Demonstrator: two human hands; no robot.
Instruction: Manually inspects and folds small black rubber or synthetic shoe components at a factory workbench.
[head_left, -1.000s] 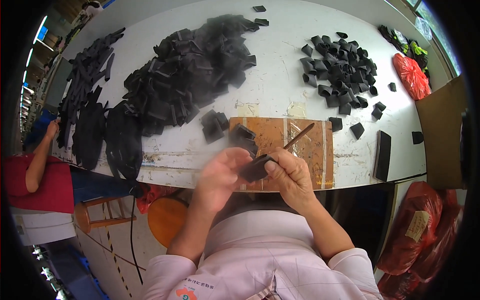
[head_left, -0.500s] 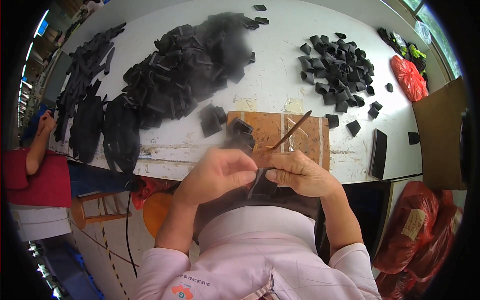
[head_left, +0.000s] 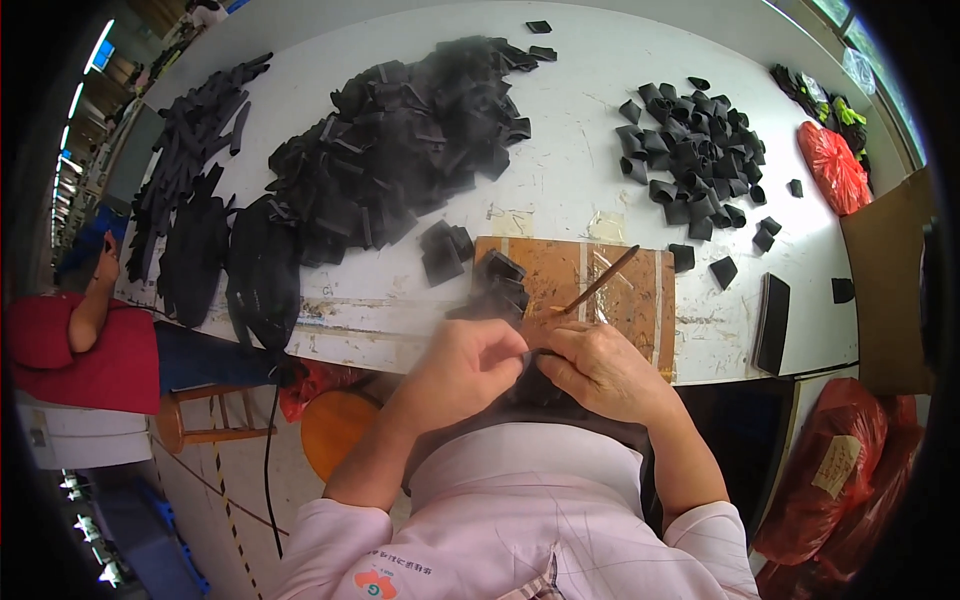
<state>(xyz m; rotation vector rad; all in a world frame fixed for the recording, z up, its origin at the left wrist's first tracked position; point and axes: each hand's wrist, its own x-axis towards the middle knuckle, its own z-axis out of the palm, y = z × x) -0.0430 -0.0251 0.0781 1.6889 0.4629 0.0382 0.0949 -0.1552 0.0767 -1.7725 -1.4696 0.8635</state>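
Pinching the piece [head_left: 535,366] at the frame's lower centre with closed fingertips [head_left: 562,372], the left hand [head_left: 465,368] and right hand [head_left: 610,370] might have dropped it if the stick [head_left: 606,277], jutting from the right, weakened that grip.

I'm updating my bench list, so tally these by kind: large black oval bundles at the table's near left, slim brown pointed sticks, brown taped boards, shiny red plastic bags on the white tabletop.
Large black oval bundles: 2
Slim brown pointed stick: 1
Brown rectangular taped board: 1
Shiny red plastic bag: 1
Total: 5
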